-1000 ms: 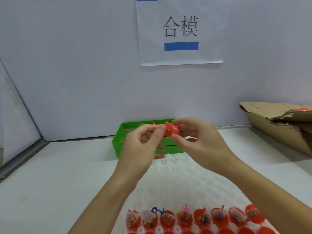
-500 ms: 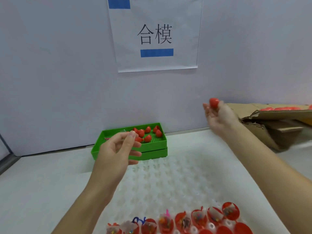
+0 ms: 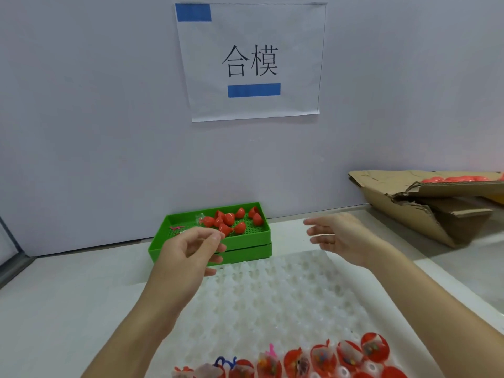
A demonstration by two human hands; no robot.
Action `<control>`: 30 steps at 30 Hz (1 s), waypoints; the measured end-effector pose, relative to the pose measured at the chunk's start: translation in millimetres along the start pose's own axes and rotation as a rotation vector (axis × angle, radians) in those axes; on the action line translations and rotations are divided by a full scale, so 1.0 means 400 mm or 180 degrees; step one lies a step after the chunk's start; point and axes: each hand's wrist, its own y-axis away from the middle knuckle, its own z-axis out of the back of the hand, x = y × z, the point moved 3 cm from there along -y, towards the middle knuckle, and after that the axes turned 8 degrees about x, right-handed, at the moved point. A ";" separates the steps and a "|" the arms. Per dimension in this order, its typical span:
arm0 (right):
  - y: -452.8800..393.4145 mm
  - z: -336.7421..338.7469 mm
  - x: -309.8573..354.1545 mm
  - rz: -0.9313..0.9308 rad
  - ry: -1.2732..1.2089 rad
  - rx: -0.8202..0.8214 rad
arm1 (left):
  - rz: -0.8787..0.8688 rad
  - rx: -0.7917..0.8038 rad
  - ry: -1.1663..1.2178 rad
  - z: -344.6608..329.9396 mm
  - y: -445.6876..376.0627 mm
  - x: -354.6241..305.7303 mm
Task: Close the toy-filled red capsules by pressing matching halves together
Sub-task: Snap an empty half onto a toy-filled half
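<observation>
Several open red capsule halves [image 3: 321, 360] stuffed with small bagged toys sit in a row along the near edge of a clear dimpled tray [image 3: 272, 296]. Several loose red capsule halves [image 3: 229, 219] lie in a green tray [image 3: 245, 241] by the wall. My left hand [image 3: 191, 252] hovers in front of the green tray, fingers loosely curled, thumb near the fingertips, holding nothing visible. My right hand [image 3: 338, 236] floats above the dimpled tray's far right corner, fingers relaxed and spread, empty.
A torn cardboard box [image 3: 425, 205] at the right holds red capsules [image 3: 461, 179]. A paper sign [image 3: 251, 61] hangs on the wall behind. The white table [image 3: 68, 296] stretches to the left of the trays.
My right hand carried the closed red capsule to the box at the right, let it go and has come back empty. My left hand stayed near the green tray.
</observation>
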 end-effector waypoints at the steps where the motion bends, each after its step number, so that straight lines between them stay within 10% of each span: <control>1: -0.005 0.001 -0.006 0.0018 0.0211 0.0018 | 0.0020 0.0014 -0.0062 0.000 0.000 0.005; 9: -0.002 0.116 -0.054 0.1535 0.1535 -0.2062 | -0.0013 -0.0090 -0.0329 0.014 -0.006 0.021; 21: -0.196 -0.106 -0.003 0.0723 0.3589 0.0580 | -0.0009 -0.0243 -0.0400 0.054 -0.013 0.026; 30: -0.190 -0.071 -0.037 0.0796 0.2753 -0.0067 | -0.0036 -0.0235 -0.0382 0.062 -0.011 0.018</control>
